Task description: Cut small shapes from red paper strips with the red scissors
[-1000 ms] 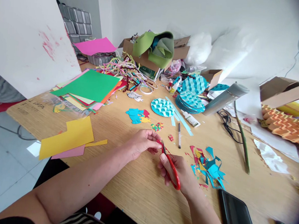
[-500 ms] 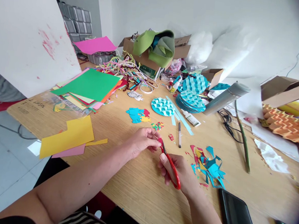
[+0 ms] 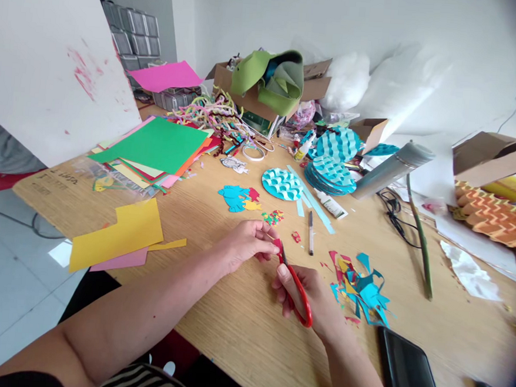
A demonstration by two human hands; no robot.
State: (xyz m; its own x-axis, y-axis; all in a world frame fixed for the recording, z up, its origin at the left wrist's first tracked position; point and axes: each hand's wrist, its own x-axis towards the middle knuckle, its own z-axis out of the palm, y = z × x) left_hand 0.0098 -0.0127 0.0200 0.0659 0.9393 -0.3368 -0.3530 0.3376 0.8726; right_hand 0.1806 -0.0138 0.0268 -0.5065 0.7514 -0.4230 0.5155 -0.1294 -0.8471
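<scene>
My right hand (image 3: 310,297) grips red-handled scissors (image 3: 298,290), their blades pointing up and left toward my left hand. My left hand (image 3: 245,243) pinches a small red paper piece (image 3: 276,242) right at the blade tips, just above the wooden table (image 3: 240,328). A heap of blue, red and yellow paper scraps (image 3: 360,286) lies just right of my right hand. A tiny red cut-out (image 3: 296,237) and a black pen (image 3: 310,232) lie beyond the scissors.
A stack of coloured paper sheets (image 3: 155,148) and a yellow sheet (image 3: 117,237) lie left. Blue fish cut-outs (image 3: 238,197), blue wavy discs (image 3: 330,169), a glue tube (image 3: 330,204), cardboard boxes (image 3: 265,94), a grey cylinder (image 3: 390,167) and a dark tablet (image 3: 408,378) surround the hands.
Both hands stay almost where they were; the scissors and the red piece have shifted only slightly between the fingers.
</scene>
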